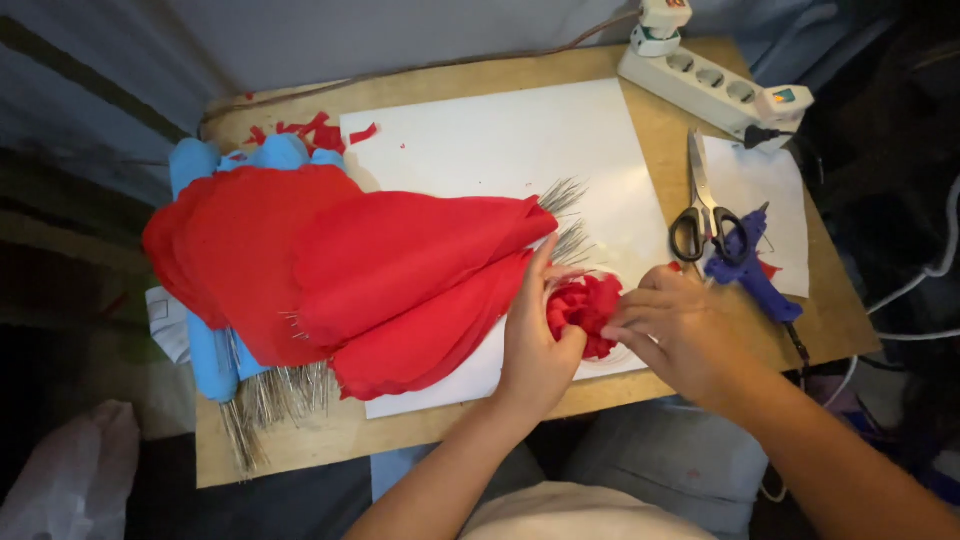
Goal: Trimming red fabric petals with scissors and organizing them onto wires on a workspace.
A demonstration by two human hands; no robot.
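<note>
Both hands close on a small red fabric flower (585, 312) near the front edge of the wooden table (330, 440), where it lies on the white sheet (500, 140): the left hand (535, 335) cups it from the side, fingers curled round its rim, and the right hand (680, 325) pinches its other side with thumb and fingertips. The flower looks light, soft and easily crushed, its gathered folds likely to spring loose, so the bunched base seems the safer place to grip than the outer petals. Just left of the hands, large red fabric petals (330, 265) fan toward the table's left edge, thin wire stems (565, 215) poking out, over blue foam pieces (215, 350). Right of the hands lie a blue glue gun (750, 270) and scissors (702, 205); a white power strip (715, 85) sits at the back right corner.
</note>
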